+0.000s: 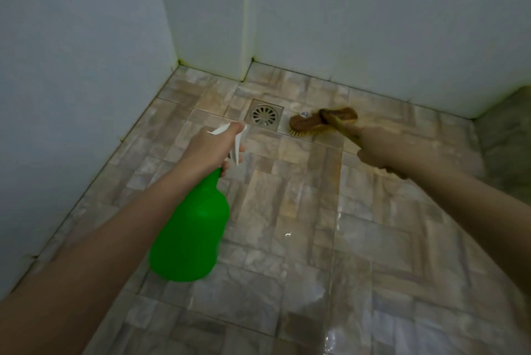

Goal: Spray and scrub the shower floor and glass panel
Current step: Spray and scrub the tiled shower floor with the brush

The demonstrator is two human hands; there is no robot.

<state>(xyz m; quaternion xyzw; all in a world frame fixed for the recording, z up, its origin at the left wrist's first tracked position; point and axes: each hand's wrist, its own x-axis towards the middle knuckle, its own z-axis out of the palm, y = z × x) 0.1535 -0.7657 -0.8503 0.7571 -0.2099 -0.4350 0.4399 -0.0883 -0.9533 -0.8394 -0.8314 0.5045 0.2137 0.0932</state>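
1. Beige-grey tiled floor (287, 211) filled the lower frame. It shone wet at lower right, and a yellowish patch lay around the brush, so the floor stage appeared under way but not finished.
2. Brush (310, 124) rested bristles-down on the floor, just beside the drain (264, 116) and near the back wall.
3. Right hand (376, 150) gripped the brush handle, fingers curled round it.
4. Green bottle (189, 228) was held off the floor, over its left part.
5. Left hand (209, 150) held the bottle's neck, fingers wrapped below the white spray head; whether the trigger was squeezed could not be told.
6. White walls (373, 24) enclosed the corner. No glass panel could be identified, so that part was judged left to do.
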